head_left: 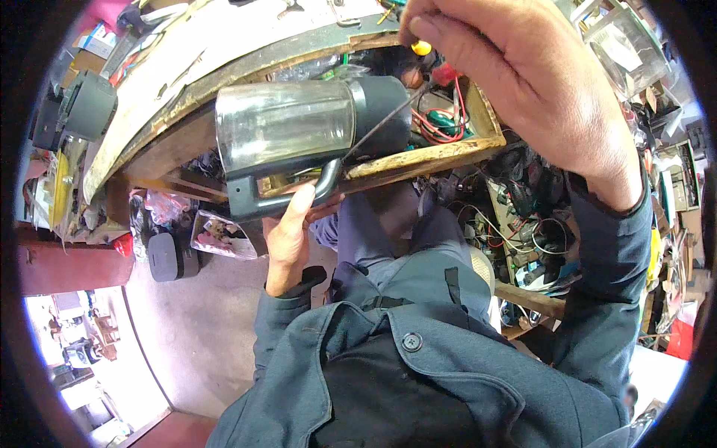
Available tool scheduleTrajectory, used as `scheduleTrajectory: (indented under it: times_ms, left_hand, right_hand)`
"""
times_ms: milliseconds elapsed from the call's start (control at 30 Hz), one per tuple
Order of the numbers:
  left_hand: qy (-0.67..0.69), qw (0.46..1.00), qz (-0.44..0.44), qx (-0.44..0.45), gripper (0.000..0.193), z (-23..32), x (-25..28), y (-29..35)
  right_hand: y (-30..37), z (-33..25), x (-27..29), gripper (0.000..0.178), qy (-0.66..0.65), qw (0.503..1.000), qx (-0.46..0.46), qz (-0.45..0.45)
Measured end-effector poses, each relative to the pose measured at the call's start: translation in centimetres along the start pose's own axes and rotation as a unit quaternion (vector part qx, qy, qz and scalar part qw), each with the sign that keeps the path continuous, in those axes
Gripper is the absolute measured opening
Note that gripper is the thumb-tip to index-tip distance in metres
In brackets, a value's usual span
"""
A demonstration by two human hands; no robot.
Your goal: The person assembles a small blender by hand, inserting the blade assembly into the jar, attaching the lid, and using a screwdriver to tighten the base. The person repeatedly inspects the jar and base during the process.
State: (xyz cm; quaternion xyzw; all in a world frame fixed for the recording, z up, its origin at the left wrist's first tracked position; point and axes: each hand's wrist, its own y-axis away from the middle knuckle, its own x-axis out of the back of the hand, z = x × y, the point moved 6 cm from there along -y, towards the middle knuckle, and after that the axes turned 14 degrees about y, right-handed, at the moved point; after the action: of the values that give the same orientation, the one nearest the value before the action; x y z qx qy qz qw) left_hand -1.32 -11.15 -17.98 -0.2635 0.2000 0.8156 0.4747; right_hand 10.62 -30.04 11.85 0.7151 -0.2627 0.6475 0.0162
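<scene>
A blender jar (287, 123) with a clear body, a black base collar and a black handle (287, 200) lies on its side over an open wooden drawer. My left hand (290, 235) is closed on the handle from below, thumb laid along it. Above and to the right, my right hand (523, 71) is closed on a screwdriver (385, 119). Its long thin shaft slants down left across the collar, with the tip at the upper end of the jar's handle. Most of the screwdriver's grip is hidden by my hand; a bit of red shows beneath the fingers.
The wooden drawer (429, 158) holds red wires and small parts. Behind it curves a worn pale worktop (160, 86) with tools on it. Cables and parts crowd a pile (530, 231) at right. A dark speaker-like box (172, 254) and a small carton (224, 237) stand at lower left.
</scene>
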Motion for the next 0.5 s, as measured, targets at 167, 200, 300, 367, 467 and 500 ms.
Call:
scheduleTrajectory:
  times_ms: [167,200,300,367,467,500]
  left_hand:
    - [0.025,1.000,0.014,0.001,0.049,-0.6,0.1,0.5]
    - [0.030,0.999,0.019,0.004,0.050,-0.6,0.1,0.6]
    - [0.009,1.000,0.028,0.002,0.051,-0.8,-0.4,1.4]
    - [-0.057,0.996,0.062,0.003,0.041,-1.1,-0.8,2.3]
    - [-0.326,0.944,0.046,-0.014,0.024,-1.5,-1.3,4.2]
    - [-0.368,0.924,0.014,-0.100,0.016,-1.0,-2.2,4.7]
  right_hand:
    - [0.1,0.0,0.5,0.015,-0.068,0.996,-0.033,-0.038]
    - [0.2,0.0,0.2,0.014,-0.042,0.998,-0.033,-0.034]
    - [0.1,0.4,-0.2,0.013,0.063,0.998,-0.002,-0.027]
    - [-0.1,0.8,0.2,0.013,0.103,0.993,0.042,-0.032]
    - [0.7,0.7,-0.6,0.014,0.036,0.994,0.075,0.065]
    - [0.8,0.2,-0.8,0.014,0.010,0.991,0.091,0.098]
